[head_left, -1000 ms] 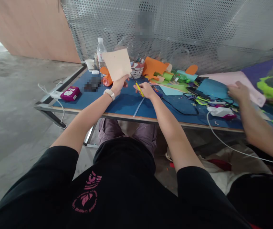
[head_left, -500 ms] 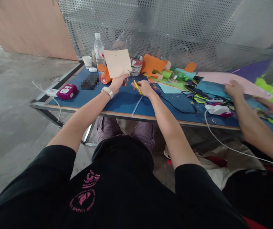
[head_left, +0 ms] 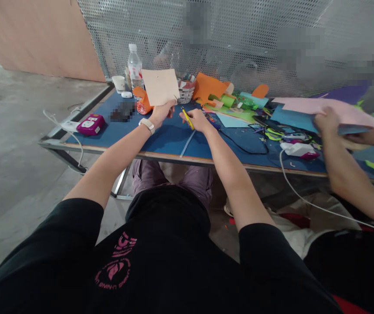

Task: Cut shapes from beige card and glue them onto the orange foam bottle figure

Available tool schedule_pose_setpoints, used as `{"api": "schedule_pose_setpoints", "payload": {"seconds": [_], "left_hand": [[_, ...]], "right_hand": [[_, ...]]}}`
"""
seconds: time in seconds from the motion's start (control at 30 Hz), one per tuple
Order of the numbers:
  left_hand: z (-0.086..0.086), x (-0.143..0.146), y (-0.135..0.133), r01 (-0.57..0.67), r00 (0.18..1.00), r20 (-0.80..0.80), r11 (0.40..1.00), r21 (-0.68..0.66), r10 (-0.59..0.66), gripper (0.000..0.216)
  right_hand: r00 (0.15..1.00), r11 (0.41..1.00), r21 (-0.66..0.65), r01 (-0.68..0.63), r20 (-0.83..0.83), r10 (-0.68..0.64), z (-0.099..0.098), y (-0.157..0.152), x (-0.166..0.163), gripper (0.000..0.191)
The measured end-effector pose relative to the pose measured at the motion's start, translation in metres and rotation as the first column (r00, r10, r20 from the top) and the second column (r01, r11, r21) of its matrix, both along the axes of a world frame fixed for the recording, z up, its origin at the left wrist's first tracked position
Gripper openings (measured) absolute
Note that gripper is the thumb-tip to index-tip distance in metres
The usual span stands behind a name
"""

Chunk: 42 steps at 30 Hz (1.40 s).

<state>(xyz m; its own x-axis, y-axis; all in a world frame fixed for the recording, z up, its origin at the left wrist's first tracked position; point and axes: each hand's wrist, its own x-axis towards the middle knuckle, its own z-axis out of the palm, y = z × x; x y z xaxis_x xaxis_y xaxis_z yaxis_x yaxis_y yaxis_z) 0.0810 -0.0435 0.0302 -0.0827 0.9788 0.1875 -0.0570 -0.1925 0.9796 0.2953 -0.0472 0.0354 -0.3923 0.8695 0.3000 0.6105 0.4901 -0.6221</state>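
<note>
The left hand (head_left: pixel 161 114) pinches the near edge of a cream sheet (head_left: pixel 161 87), fingers closed on it, above the blue table (head_left: pixel 165 141). To its right, the right hand (head_left: pixel 197 119) curls its fingers around a yellow-handled tool (head_left: pixel 187 118) (its tip is too small to make out).

My L hand (head_left: pixel 161 114) had the paper (head_left: pixel 160 86) up over the table (head_left: pixel 164 140), w/ the tool (head_left: pixel 188 119) in my R hand (head_left: pixel 197 121) just R of it. Basket (head_left: pixel 186 93) was behind, to the R; bottle (head_left: pixel 135 65) behind, to the L; cup (head_left: pixel 119 83) L of that. Box (head_left: pixel 90 125) sat nr table's L end. Cord (head_left: pixel 250 152) lay on my R, co-worker's hand (head_left: pixel 327 120) farther R.
</note>
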Motion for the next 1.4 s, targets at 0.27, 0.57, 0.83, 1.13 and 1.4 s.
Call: {"api": "schedule_pose_setpoints", "payload": {"seconds": [0.27,0.57,0.83,1.13,1.4], "left_hand": [[-0.002,0.0,0.002,0.007,1.0,-0.003,1.0,-0.001,-0.007,0.056],[-0.002,0.0,0.002,0.007,1.0,-0.01,1.0,-0.004,-0.007,0.053],[-0.005,-0.001,0.006,0.036,0.999,-0.031,0.999,-0.008,-0.036,0.051],[0.001,0.0,-0.001,0.052,0.996,-0.08,0.999,0.015,-0.051,0.054],[0.001,0.0,-0.005,0.05,0.986,-0.16,0.998,0.033,-0.044,0.056]], "right_hand": [[0.997,0.999,-0.043,-0.02,-0.072,0.017,-0.009,0.006,0.004,0.097],[0.99,0.99,-0.134,-0.041,-0.143,0.021,-0.008,0.001,0.003,0.101],[0.987,0.99,-0.131,-0.044,-0.158,0.023,-0.01,0.003,0.002,0.101],[0.98,0.99,-0.128,-0.063,-0.196,0.038,-0.01,0.004,0.0,0.097],[0.965,0.99,-0.128,-0.066,-0.262,0.031,-0.021,0.011,-0.013,0.099]]}}
